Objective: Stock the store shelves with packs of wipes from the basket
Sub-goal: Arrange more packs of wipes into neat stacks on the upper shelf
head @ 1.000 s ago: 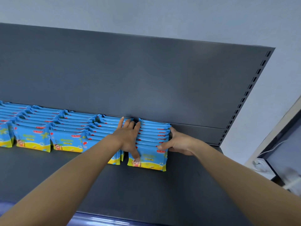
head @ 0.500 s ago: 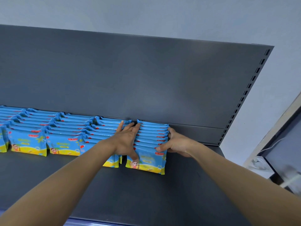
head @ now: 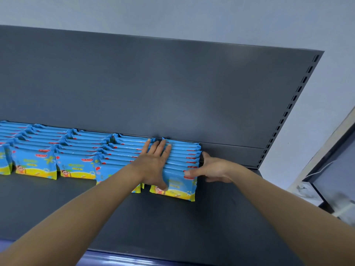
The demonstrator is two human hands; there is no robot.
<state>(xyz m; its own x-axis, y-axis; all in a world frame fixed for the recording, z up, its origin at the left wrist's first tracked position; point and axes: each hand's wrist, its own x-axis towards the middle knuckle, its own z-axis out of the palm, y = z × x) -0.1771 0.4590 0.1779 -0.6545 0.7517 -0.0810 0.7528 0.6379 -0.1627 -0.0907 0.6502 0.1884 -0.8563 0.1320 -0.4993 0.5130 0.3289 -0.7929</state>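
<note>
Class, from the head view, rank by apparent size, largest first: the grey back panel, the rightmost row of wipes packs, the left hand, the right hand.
1. grey back panel
2. rightmost row of wipes packs
3. left hand and right hand: look alike, not ranked.

A pale blue-grey wall rises ahead of me above the dark grey shelf back panel, which has a slotted upright along its right edge. A pale frame slants at my right.
</note>
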